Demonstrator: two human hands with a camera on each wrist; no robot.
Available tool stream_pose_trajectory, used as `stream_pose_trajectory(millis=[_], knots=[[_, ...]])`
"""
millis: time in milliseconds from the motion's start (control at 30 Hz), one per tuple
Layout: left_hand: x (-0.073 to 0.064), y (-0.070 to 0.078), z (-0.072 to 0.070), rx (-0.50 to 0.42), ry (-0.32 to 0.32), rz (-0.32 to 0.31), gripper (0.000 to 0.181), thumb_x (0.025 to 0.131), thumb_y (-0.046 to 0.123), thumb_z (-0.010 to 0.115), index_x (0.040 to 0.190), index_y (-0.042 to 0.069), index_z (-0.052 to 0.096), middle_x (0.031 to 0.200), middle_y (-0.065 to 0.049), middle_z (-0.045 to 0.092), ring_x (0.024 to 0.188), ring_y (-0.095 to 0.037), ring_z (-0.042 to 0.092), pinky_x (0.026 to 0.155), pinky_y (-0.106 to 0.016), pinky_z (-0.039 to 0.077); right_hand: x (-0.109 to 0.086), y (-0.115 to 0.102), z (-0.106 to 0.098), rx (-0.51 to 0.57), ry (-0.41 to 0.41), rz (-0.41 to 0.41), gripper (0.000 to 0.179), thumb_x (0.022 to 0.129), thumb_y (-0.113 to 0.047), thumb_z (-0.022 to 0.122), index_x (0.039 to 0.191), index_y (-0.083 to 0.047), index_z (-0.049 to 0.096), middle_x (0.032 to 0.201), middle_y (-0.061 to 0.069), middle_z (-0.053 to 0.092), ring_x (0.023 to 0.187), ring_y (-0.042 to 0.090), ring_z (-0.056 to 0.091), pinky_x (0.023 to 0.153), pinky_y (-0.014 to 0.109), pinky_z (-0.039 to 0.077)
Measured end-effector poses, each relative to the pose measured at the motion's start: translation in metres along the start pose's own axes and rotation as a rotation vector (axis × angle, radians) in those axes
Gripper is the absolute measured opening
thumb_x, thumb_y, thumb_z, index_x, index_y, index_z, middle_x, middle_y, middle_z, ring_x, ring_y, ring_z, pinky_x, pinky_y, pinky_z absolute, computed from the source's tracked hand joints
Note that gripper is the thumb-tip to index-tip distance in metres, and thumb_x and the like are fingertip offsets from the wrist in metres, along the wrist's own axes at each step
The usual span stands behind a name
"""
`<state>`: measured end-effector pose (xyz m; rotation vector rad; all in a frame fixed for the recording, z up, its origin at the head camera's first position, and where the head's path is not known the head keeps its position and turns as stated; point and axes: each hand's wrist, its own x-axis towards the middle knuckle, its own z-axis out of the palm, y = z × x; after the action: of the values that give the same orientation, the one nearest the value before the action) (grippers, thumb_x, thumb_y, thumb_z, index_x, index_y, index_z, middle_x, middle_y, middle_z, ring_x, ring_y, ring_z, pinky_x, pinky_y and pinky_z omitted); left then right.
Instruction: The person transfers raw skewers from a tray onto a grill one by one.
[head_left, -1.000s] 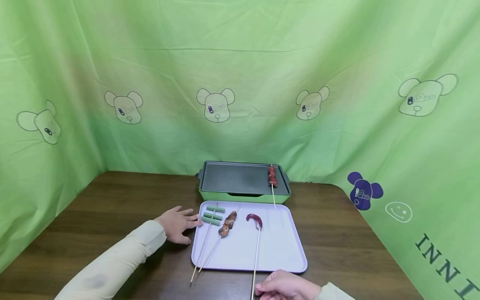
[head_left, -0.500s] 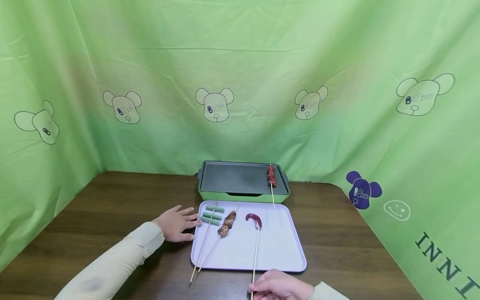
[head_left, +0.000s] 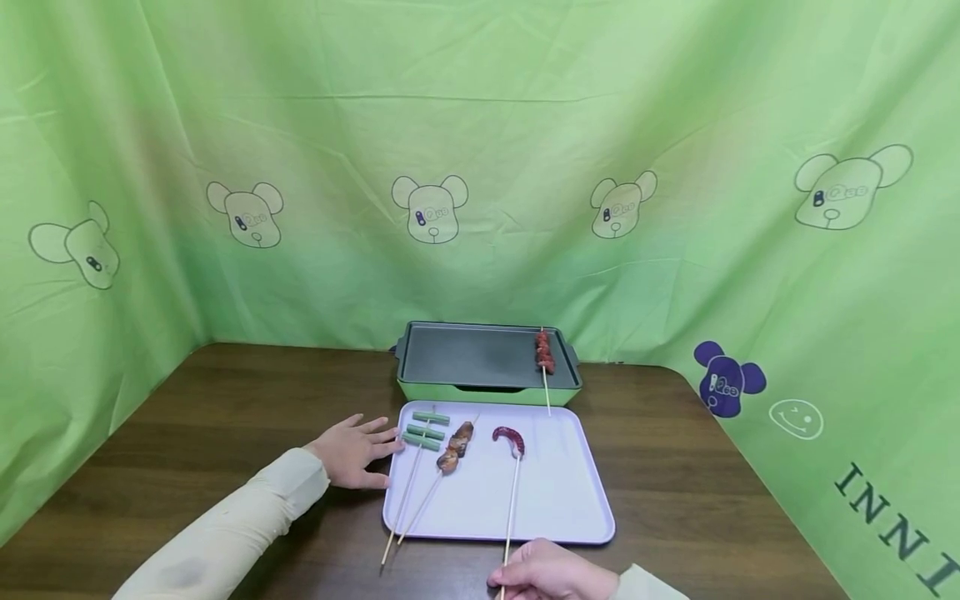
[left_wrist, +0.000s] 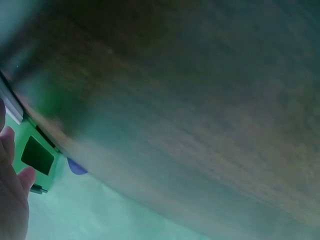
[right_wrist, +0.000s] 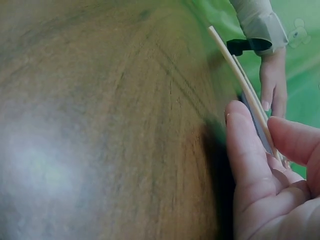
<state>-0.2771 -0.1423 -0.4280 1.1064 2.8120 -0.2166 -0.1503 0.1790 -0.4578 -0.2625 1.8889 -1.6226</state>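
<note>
My right hand (head_left: 555, 570) pinches the bare lower end of a skewer (head_left: 512, 517) between thumb and fingers. The skewer's far end carries a curled, dark red piece like an octopus tentacle (head_left: 510, 438), lying over the white tray (head_left: 562, 500). In the right wrist view the stick (right_wrist: 242, 75) runs between my thumb and index finger. My left hand (head_left: 352, 452) lies with straight, spread fingers at the tray's left edge, fingertips touching its rim. Close to it on the tray are a skewer of green pieces (head_left: 423, 432) and a skewer of browned meat chunks (head_left: 455, 448).
Behind the tray stands a green grill (head_left: 480, 354) with a dark flat plate. A red meat skewer (head_left: 544, 354) lies at its right side, its stick reaching over the tray. The brown wooden table (head_left: 675, 467) meets a green curtain (head_left: 510, 125) at the back and sides.
My right hand has shifted slightly left with the skewer's lower end. My left thumb has come closer to the tray's edge. The other skewers have stayed in place.
</note>
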Motion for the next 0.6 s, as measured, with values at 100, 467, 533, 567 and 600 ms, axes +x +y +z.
stream_pose_trajectory(millis=[100,467,533,567,600], knots=[[0.0006,0.0005,0.0005,0.02,0.002,-0.002,0.067,0.09,0.062,0.044,0.142,0.02,0.05,0.148,0.0,0.042,0.139,-0.024,0.032,0.109,-0.05,0.026,-0.0014,-0.0025,0.0018,0.022,0.029,0.004,0.026,0.089,-0.005,0.061,0.09,0.022,0.063,0.062,-0.006,0.063,0.056,-0.004,0.058,0.054,0.009,0.046],[0.0007,-0.0004,0.0031,0.009,0.01,0.006,0.067,0.09,0.061,0.045,0.142,0.019,0.05,0.148,-0.001,0.043,0.138,-0.024,0.034,0.109,-0.051,0.027,-0.0054,-0.007,0.0078,0.057,0.175,0.023,0.012,0.089,0.002,0.057,0.085,0.009,0.065,0.067,-0.001,0.066,0.055,0.001,0.06,0.054,0.014,0.05],[0.0003,-0.0003,0.0027,0.005,0.011,0.007,0.067,0.091,0.06,0.045,0.142,0.018,0.049,0.148,-0.002,0.043,0.138,-0.024,0.034,0.109,-0.051,0.027,-0.0061,-0.0078,0.0084,0.058,0.182,0.019,0.012,0.09,0.001,0.057,0.082,0.007,0.065,0.066,-0.001,0.065,0.055,0.001,0.06,0.053,0.014,0.05],[0.0002,-0.0004,0.0026,0.005,0.012,0.007,0.066,0.091,0.06,0.045,0.142,0.018,0.049,0.148,-0.002,0.043,0.138,-0.025,0.034,0.109,-0.051,0.027,-0.0064,-0.0081,0.0085,0.059,0.183,0.017,0.013,0.09,0.001,0.058,0.081,0.006,0.065,0.066,-0.001,0.065,0.054,0.001,0.06,0.053,0.014,0.049],[0.0,-0.0004,0.0023,0.005,0.013,0.008,0.066,0.091,0.06,0.046,0.142,0.018,0.049,0.148,-0.002,0.043,0.138,-0.025,0.034,0.108,-0.052,0.027,-0.0067,-0.0084,0.0087,0.056,0.185,0.014,0.013,0.09,0.0,0.058,0.08,0.004,0.065,0.065,-0.001,0.065,0.054,0.0,0.059,0.053,0.013,0.049]])
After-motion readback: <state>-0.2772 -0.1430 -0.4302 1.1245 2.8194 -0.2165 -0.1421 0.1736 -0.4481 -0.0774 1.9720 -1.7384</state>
